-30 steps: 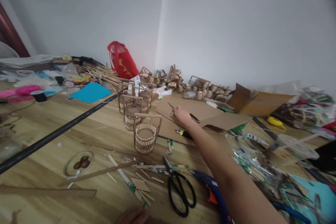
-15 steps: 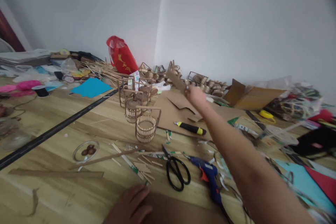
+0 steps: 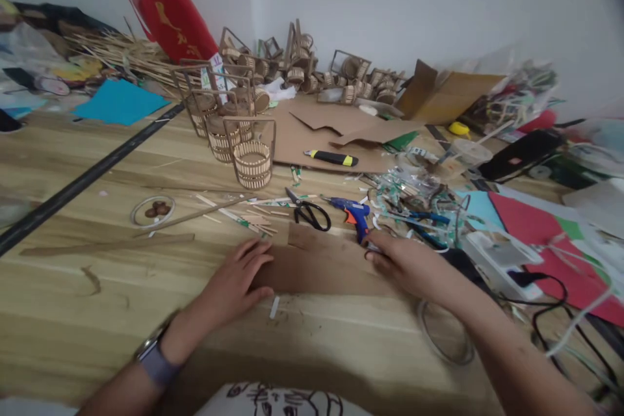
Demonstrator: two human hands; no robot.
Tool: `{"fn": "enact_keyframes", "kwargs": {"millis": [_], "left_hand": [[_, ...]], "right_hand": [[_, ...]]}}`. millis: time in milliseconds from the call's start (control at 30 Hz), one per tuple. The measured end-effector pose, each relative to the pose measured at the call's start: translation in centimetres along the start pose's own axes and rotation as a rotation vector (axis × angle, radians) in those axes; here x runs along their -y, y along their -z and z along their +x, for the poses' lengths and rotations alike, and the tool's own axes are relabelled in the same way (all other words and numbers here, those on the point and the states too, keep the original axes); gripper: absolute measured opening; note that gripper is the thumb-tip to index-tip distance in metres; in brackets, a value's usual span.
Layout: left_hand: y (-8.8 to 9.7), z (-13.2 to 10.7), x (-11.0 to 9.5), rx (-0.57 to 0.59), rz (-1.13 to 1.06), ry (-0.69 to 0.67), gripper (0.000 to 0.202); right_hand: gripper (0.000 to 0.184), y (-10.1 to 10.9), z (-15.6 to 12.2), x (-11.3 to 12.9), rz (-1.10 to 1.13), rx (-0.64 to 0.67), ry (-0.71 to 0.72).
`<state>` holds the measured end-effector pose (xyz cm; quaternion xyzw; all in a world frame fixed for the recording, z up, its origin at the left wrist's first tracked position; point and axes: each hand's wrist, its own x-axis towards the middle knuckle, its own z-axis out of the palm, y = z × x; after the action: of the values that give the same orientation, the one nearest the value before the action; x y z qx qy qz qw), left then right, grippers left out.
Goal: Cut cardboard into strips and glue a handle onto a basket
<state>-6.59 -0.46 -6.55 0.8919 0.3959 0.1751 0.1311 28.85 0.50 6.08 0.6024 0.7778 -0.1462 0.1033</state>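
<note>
A brown cardboard piece point(image 3: 312, 276) lies flat on the wooden table in front of me. My left hand point(image 3: 238, 283), with a watch on its wrist, rests on the left end of it, fingers spread and thumb apart. At the other end, my right hand point(image 3: 397, 263) has closed its fingers on a second, narrower cardboard strip point(image 3: 322, 240) that overlaps the first. Just beyond the strip are black-handled scissors point(image 3: 312, 214) and a blue hot glue gun point(image 3: 355, 213). Farther off stands a small slatted bucket point(image 3: 252, 166) with a tall square handle.
A yellow-black utility knife point(image 3: 331, 157) lies on a large cardboard sheet point(image 3: 287, 136). More little buckets point(image 3: 297, 71) are heaped by the wall. At left are a ring point(image 3: 134, 214) around brown beads point(image 3: 158, 209) and a black strip point(image 3: 97, 172). Wires and scraps point(image 3: 414, 195) clutter the right.
My right hand has come back from the far heap, bringing a cardboard strip to the piece near me. My left hand still rests on that piece. The view has tipped down.
</note>
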Motion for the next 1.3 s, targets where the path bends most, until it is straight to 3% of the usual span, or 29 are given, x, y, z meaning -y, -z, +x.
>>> {"fn": "enact_keyframes", "kwargs": {"millis": [100,200,300,367,467,567,733,833,967,1067,1300], "left_hand": [[1.4,0.0,-0.4,-0.056,0.013,0.016,0.042],[2.8,-0.5,-2.2,-0.116,0.051,0.036,0.030],[2.9,-1.7,-4.5,0.038,0.048,-0.241,0.029],[2.4,-2.8,-5.3,0.155,0.070,-0.356,0.035],[2.1,-4.9,-4.6,0.155,0.201,-0.269,0.035],[3.3,-6.4,-3.0,0.073,0.349,-0.154,0.033],[4.9,-4.9,-3.2,-0.022,0.402,-0.136,0.025],[3.9,-2.2,-3.9,0.030,0.415,-0.140,0.029],[2.5,0.7,-2.8,0.136,0.378,-0.129,0.058],[2.7,1.6,-1.4,0.190,0.305,-0.162,0.052],[3.8,1.2,0.3,0.226,0.214,-0.166,0.049]], "right_hand": [[0.017,-3.3,0.1,1.2,-0.026,0.020,-0.058],[0.019,-4.1,0.6,2.9,-0.040,0.006,-0.061],[0.018,-4.1,1.2,4.7,-0.042,0.003,-0.013],[0.017,-4.1,1.5,5.7,-0.044,0.005,0.022],[0.018,-4.3,1.9,7.0,-0.044,0.003,0.056],[0.018,-4.6,2.3,8.0,-0.029,0.001,0.084],[0.021,-4.9,2.6,9.3,0.002,-0.006,0.108],[0.024,-4.9,2.0,8.0,0.088,-0.052,0.090],[0.041,-5.3,0.2,3.3,0.214,-0.125,0.094],[0.049,-6.1,-1.3,0.4,0.223,-0.087,0.048],[0.038,-6.9,-2.5,0.3,0.264,-0.092,0.033]]}}
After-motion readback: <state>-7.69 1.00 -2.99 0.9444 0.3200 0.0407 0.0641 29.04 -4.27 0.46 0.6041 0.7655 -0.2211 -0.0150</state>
